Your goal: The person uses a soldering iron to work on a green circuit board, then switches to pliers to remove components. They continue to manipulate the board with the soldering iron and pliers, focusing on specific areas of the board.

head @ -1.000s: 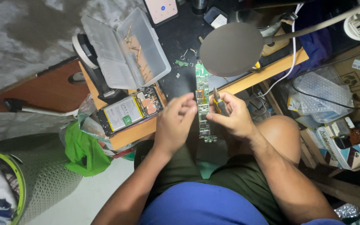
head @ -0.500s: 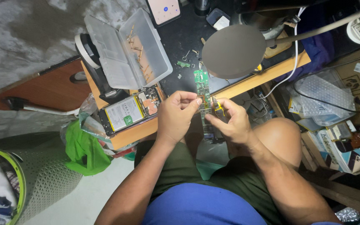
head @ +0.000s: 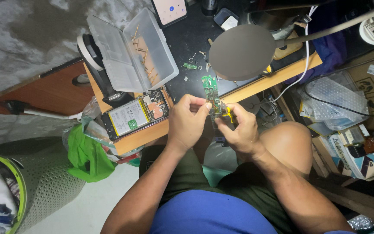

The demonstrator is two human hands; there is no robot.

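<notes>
Two hands steady a green circuit board (head: 211, 93) above the bench for close work. The left hand (head: 187, 123) pinches its edge; the right hand (head: 239, 130) grips a yellow-handled tool (head: 229, 113) against it.

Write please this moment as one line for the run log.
left hand: pinches green circuit board | right hand: holds board's lower end with yellow-handled tool | opened phone: on wooden bench, apart

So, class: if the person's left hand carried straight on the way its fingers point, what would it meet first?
The left hand points right, so probably the green circuit board it already pinches, then the right hand just beyond; depth is uncertain.
</notes>
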